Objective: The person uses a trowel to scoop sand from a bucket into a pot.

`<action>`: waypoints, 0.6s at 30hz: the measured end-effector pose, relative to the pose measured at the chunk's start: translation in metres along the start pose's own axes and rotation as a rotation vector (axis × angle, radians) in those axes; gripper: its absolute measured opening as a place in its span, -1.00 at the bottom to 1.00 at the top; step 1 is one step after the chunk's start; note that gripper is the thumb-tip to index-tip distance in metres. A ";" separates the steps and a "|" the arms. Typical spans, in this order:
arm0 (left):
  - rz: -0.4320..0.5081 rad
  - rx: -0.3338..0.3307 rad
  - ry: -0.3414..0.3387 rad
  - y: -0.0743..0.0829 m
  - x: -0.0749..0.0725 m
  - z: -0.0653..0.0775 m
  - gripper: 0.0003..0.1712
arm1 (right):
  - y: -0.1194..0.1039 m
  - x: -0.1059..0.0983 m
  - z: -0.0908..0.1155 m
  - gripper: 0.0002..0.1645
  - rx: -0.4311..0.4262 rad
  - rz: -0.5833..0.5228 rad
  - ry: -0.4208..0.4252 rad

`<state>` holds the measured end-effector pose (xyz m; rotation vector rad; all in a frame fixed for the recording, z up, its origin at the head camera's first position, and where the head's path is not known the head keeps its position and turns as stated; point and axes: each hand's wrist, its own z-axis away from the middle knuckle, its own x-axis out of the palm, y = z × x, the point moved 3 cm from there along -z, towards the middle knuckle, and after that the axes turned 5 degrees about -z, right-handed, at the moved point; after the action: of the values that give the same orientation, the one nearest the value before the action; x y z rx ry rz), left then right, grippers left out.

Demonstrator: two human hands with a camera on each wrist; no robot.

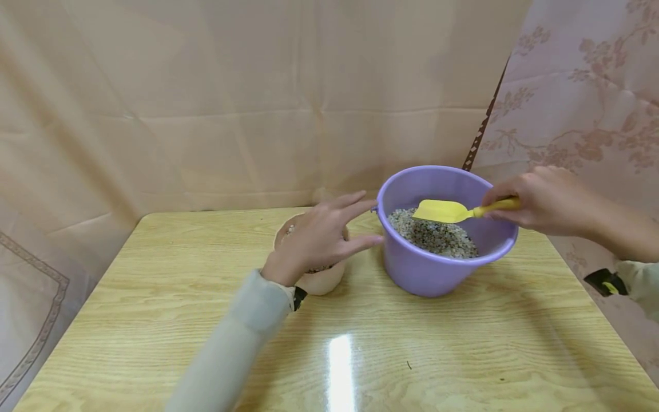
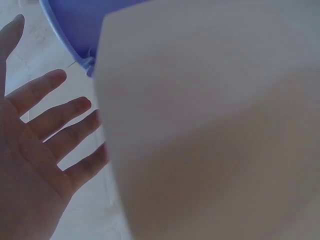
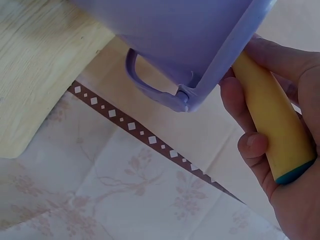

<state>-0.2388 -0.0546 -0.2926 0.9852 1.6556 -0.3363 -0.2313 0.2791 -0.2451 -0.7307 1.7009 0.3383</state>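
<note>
My right hand (image 1: 551, 200) grips the yellow handle of a small trowel (image 1: 443, 211). The trowel's blade is over a purple bucket (image 1: 422, 274), which holds a coarse mix of pale and dark grains (image 1: 437, 237). In the right wrist view the fingers curl round the trowel handle (image 3: 272, 115) beside the bucket's rim. My left hand (image 1: 316, 240) is spread above a cream pot (image 1: 324, 281), fingertips close to the bucket's left rim; whether they touch it I cannot tell. Part of the pot is hidden behind that hand, with some grains showing inside.
Both containers stand on a wood-grain table (image 1: 206, 320) near its back edge. A beige cloth (image 1: 231, 114) hangs behind, and a flower-patterned cloth (image 1: 592, 103) is at the right. The bucket's handle (image 3: 150, 92) hangs at its side.
</note>
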 end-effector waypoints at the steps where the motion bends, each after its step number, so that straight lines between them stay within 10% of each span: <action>1: 0.001 0.005 -0.002 0.001 0.001 -0.001 -0.26 | 0.000 0.000 0.000 -0.66 0.002 0.002 -0.007; 18: -0.023 -0.041 -0.036 0.008 0.016 -0.017 -0.24 | -0.007 -0.003 -0.003 -0.71 -0.003 0.052 -0.121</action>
<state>-0.2449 -0.0314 -0.2986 0.9244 1.6360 -0.3327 -0.2288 0.2736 -0.2403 -0.6558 1.6076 0.4134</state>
